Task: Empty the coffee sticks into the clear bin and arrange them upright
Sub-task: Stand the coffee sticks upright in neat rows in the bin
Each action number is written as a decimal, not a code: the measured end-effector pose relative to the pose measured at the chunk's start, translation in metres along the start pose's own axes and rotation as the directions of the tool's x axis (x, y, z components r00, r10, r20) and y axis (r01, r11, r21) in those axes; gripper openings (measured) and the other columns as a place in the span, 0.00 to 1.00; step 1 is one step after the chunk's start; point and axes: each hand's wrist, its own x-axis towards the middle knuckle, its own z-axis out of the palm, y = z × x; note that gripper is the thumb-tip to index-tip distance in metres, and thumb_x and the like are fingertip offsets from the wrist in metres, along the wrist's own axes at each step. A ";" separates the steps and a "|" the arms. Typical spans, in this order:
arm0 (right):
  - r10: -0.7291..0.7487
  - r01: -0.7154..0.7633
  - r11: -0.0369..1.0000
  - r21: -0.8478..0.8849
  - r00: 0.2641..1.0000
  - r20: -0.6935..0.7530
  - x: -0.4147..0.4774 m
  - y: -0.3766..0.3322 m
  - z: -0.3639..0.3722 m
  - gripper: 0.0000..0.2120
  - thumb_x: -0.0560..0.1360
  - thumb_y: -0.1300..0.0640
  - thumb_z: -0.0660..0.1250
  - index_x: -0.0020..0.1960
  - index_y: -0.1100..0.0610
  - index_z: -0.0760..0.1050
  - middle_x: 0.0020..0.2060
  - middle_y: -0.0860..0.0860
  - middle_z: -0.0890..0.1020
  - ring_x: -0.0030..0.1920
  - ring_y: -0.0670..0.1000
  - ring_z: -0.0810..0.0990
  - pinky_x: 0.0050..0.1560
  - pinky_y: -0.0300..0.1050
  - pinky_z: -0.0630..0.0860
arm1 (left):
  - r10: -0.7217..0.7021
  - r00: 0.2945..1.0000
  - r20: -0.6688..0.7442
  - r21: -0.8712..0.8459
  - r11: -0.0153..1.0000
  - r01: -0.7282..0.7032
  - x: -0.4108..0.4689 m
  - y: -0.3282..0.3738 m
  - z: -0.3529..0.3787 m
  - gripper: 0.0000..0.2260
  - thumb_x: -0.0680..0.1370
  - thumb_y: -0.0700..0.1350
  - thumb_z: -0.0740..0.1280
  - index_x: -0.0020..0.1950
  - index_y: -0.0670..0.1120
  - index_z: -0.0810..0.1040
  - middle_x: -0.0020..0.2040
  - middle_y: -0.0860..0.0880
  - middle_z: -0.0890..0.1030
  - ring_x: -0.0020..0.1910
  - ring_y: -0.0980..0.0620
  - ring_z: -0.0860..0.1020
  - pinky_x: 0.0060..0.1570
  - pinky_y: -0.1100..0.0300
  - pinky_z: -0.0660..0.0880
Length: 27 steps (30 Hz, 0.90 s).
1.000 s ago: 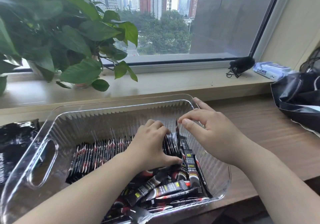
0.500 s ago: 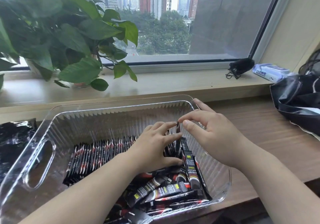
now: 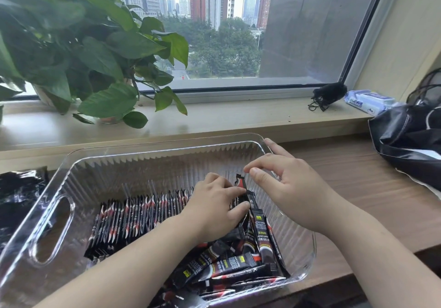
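A clear ribbed bin (image 3: pixel 152 149) stands on the wooden desk. Inside, a row of black coffee sticks (image 3: pixel 133 214) stands upright along the middle. Loose coffee sticks (image 3: pixel 226 264) lie piled in the near right corner. My left hand (image 3: pixel 214 210) is curled over the right end of the row, with thumb and forefinger gripping one raised stick (image 3: pixel 240 183). My right hand (image 3: pixel 293 193) hovers beside it near the bin's right wall. Its thumb and forefinger tips sit just right of the stick's top, with nothing plainly between them.
A leafy potted plant (image 3: pixel 95 52) stands on the sill behind the bin's left half. Crumpled black packaging (image 3: pixel 19 195) lies left of the bin. A black bag (image 3: pixel 410 140), a wipes pack (image 3: pixel 368 100) and a small black item (image 3: pixel 329 93) sit at the right.
My left hand's fingers have uncurled and taken hold of the raised stick at the row's right end. My right hand's fingertips have eased slightly off the stick's top.
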 end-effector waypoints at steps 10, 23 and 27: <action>0.002 -0.002 1.000 -0.020 1.000 -0.002 0.001 -0.001 0.000 0.10 0.82 0.51 0.62 0.53 0.47 0.83 0.50 0.30 0.77 0.76 0.31 0.51 0.68 0.36 0.58 | -0.053 0.994 0.093 -0.006 0.999 0.053 0.007 0.008 -0.003 0.19 0.82 0.57 0.54 0.71 0.60 0.72 0.60 0.53 0.74 0.67 0.51 0.61 0.64 0.48 0.61; 0.014 -0.015 1.000 -0.002 1.000 -0.010 0.001 -0.001 0.000 0.09 0.81 0.52 0.63 0.52 0.46 0.83 0.54 0.31 0.77 0.76 0.30 0.51 0.67 0.34 0.57 | -0.115 0.988 -0.102 0.142 0.981 0.129 0.017 0.027 -0.001 0.13 0.77 0.55 0.62 0.55 0.55 0.83 0.47 0.55 0.82 0.56 0.48 0.69 0.51 0.49 0.63; 0.008 -0.008 1.000 -0.006 1.000 -0.007 0.000 -0.002 0.000 0.09 0.81 0.52 0.63 0.52 0.46 0.83 0.49 0.25 0.73 0.75 0.29 0.51 0.68 0.34 0.57 | -0.139 0.980 -0.140 0.179 0.970 0.163 0.019 0.023 -0.003 0.11 0.75 0.56 0.64 0.45 0.52 0.83 0.43 0.56 0.80 0.53 0.49 0.69 0.46 0.51 0.62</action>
